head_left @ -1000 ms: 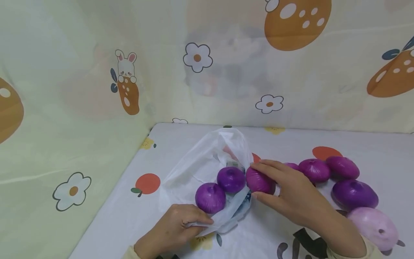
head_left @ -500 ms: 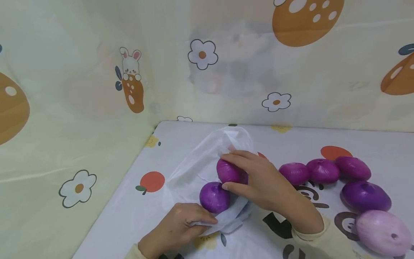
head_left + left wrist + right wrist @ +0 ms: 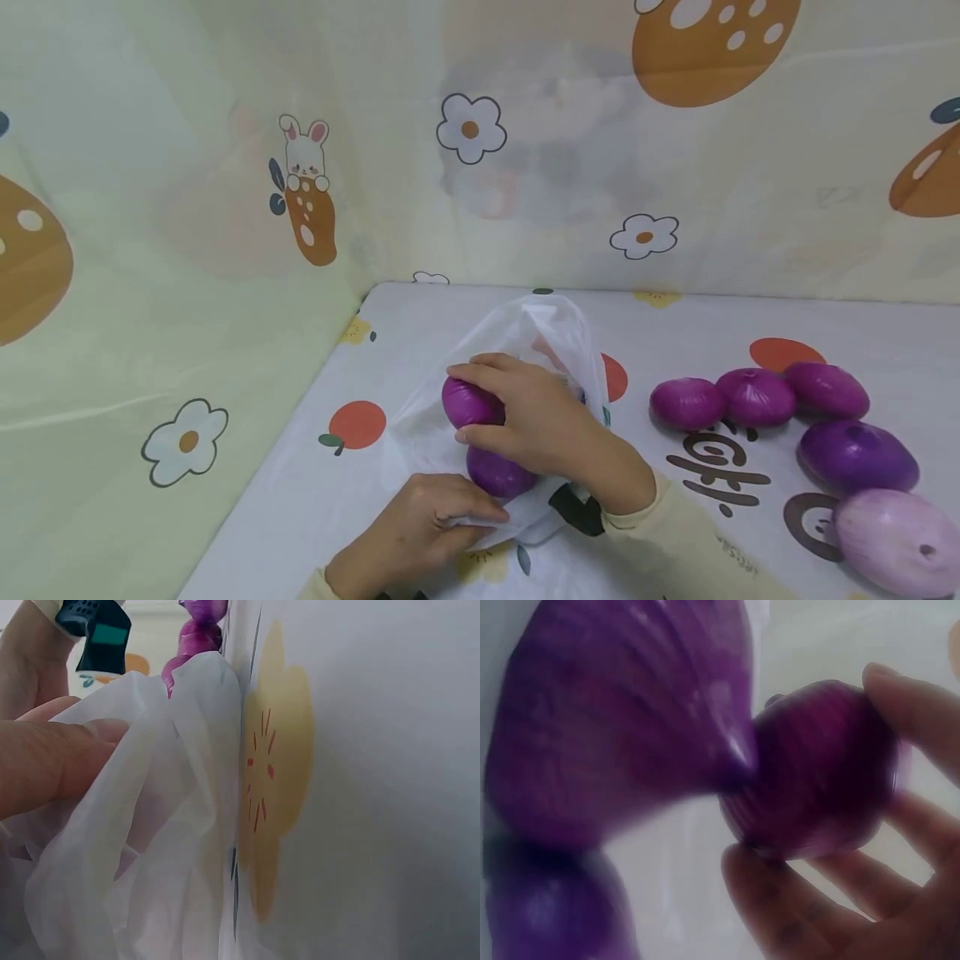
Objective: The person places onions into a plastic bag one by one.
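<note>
My right hand (image 3: 532, 417) grips a red onion (image 3: 468, 403) over a white, see-through plastic bag (image 3: 420, 437). Fingers and thumb spread around that onion in the right wrist view. Just below it a second, darker purple onion (image 3: 498, 475) lies in the bag, partly covered by the right hand. A further purple onion (image 3: 555, 907) shows at the lower left of the right wrist view. With thumb and fingers my left hand (image 3: 427, 521) pinches the near edge of the bag, and the left wrist view shows the plastic hanging in folds from that hold.
On the right of the table (image 3: 675, 325) several onions form a curved row: magenta ones (image 3: 756, 397), a dark purple one (image 3: 858, 456) and a pale pink one (image 3: 897, 542). A printed cloth wall (image 3: 360, 167) closes off the back and left.
The right hand has carried its onion leftward, from the bag's right side to above the front onion. The left hand keeps its hold on the bag edge.
</note>
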A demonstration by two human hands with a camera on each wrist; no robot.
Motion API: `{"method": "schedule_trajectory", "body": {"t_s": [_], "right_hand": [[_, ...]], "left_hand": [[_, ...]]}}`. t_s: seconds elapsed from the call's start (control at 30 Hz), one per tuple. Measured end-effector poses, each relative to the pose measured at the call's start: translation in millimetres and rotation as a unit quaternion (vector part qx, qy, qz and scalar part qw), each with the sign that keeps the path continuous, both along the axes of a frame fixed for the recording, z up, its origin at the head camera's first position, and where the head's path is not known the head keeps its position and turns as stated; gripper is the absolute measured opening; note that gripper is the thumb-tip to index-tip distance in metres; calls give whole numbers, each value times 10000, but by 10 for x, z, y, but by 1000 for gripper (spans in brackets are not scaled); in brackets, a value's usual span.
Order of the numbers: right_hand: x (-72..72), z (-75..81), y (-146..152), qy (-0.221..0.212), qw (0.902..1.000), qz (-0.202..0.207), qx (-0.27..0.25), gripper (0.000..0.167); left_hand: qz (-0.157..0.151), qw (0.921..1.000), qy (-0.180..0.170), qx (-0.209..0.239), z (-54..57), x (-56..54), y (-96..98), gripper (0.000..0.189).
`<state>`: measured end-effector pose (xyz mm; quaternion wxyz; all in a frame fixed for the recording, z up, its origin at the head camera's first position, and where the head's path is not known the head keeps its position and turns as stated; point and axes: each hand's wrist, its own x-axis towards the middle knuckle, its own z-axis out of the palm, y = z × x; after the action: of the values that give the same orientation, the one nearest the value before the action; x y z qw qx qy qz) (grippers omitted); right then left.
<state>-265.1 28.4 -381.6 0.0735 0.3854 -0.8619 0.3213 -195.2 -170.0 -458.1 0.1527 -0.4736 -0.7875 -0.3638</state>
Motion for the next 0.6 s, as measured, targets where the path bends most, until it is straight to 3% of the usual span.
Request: {"method": "schedule_trajectory", "body": {"t_s": [0.23,0.6], "right_hand": [[-40,-83,-140,-169,9994,284,112,60],[-54,-189,-270,-392,9981,363,308,59]], "left_hand": [[82,9999,103,-81,8,5,-8,26],[139,9996,167,-158,12,9,-14,25]]}}
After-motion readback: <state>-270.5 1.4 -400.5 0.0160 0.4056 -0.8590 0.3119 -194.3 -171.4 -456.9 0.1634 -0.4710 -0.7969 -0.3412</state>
